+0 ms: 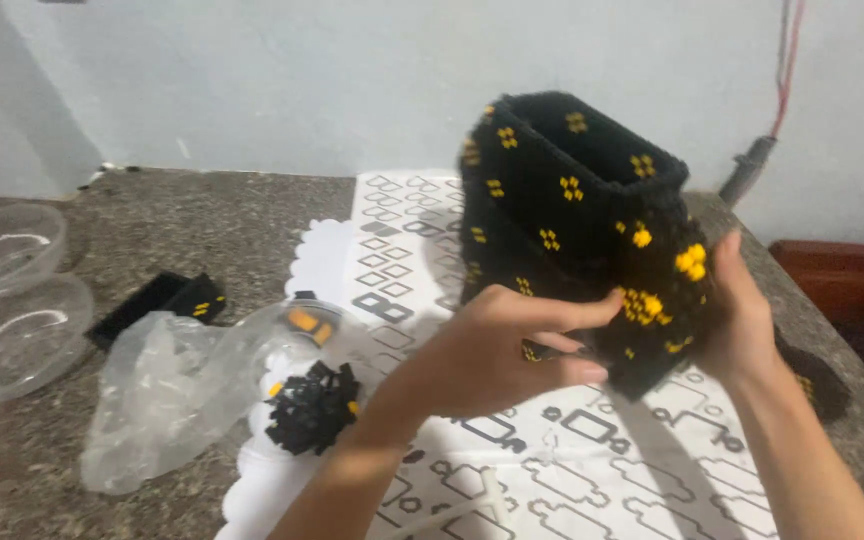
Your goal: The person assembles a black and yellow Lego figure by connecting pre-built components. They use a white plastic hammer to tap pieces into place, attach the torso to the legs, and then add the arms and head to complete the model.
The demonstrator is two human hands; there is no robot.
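A black box-shaped piece with small yellow flower marks (pixel 572 215), open at the top and built of small linked parts, is being held up over the white mat with grey outline shapes (pixel 592 450), tilted so that its open mouth is facing up and away from the camera. The left hand (pixel 497 350) is reaching in from below and pressing against the near lower wall of the piece, its fingers (pixel 562 315) stretched out long and lying close together, with the thumb below them pinching the bottom edge. The right hand (pixel 742 315) is gripping the right-hand corner, its fingers wrapped behind the wall and the thumb lying along the front beside a cluster of yellow marks; how the hidden fingers are set cannot be told.

The mat is lying on a speckled stone surface (pixel 202 220) that is running to a pale wall. Just left of the left forearm, a heap of loose black pieces (pixel 314 408) with a few yellow ones is sitting at the mat's scalloped edge, next to a crumpled clear plastic bag (pixel 162 395). A flat black strip with yellow marks (pixel 157 305) is lying further left, and two clear plastic bowls (pixel 7 300) are resting at the far left edge.
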